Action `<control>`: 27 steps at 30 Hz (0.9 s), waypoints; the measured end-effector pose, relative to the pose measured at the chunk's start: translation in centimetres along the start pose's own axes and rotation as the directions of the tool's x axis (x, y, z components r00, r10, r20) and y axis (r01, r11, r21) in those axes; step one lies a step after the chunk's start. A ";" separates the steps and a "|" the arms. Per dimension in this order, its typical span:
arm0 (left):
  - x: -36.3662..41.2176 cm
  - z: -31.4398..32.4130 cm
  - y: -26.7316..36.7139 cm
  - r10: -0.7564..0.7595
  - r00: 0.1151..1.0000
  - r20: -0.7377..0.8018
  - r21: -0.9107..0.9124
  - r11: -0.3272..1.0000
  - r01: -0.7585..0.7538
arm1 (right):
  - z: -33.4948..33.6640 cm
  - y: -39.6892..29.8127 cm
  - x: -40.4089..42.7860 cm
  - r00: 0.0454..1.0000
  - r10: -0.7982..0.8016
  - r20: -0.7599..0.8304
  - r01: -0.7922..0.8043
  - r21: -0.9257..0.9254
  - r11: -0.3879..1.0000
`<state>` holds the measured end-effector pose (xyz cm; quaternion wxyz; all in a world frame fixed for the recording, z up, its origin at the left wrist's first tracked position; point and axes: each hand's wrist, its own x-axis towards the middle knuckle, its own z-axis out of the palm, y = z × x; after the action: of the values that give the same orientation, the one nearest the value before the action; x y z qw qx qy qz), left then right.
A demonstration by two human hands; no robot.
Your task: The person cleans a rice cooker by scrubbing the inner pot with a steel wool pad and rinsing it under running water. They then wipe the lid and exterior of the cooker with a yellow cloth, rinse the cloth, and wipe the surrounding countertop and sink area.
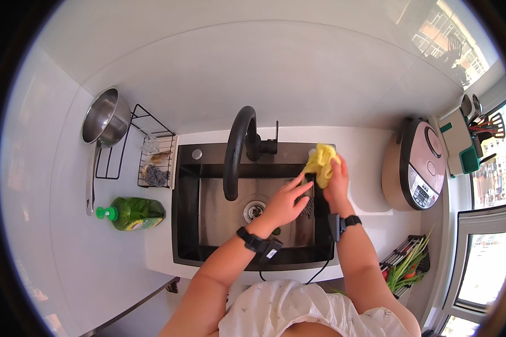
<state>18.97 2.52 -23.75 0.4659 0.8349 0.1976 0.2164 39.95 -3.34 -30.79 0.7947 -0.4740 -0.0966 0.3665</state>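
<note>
My right hand (339, 181) grips a crumpled yellow cloth (322, 162) at the back right corner of the black sink (185, 252). My left hand (284, 204) reaches over the basin with its fingers apart. Its fingertips are close to the cloth's lower left edge; whether they touch it I cannot tell. A dark mesh object (307, 207), partly hidden behind my left hand, lies at the basin's right side. The drain (254, 210) holds some scraps, and a small green piece (276, 231) rests on the basin floor near my left wrist.
A black faucet (236, 156) arches over the basin. To the left are a green soap bottle (139, 214), a wire rack (156, 162) with a scourer (156, 175) and a steel pan (107, 118). On the right stand a rice cooker (415, 168), a utensil holder (459, 143) and a vegetable basket (409, 265).
</note>
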 end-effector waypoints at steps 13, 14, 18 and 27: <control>-13.8 -7.0 -1.7 -0.495 0.869 -0.010 0.039 0.868 0.495 | 10.5 7.9 3.4 0.784 -0.154 0.602 0.615 -0.786 0.060; -13.7 -6.7 -1.7 -0.492 0.870 0.017 0.027 0.870 0.491 | 9.1 6.6 3.2 0.749 -0.008 0.662 0.659 -0.743 0.118; -13.6 -6.3 -1.8 -0.529 0.845 0.080 -0.008 0.847 0.531 | 2.9 1.0 2.7 0.662 0.116 0.740 0.671 -0.655 0.349; -17.5 -7.8 -1.9 -0.620 0.781 0.078 0.101 0.784 0.612 | -4.7 -5.1 14.4 0.768 -0.573 -0.285 -0.348 -0.937 -0.001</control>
<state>-0.05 -0.43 -24.82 0.4915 0.7507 0.4415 0.0002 55.03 1.71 -31.88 0.2296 -0.9660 -0.0992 -0.0655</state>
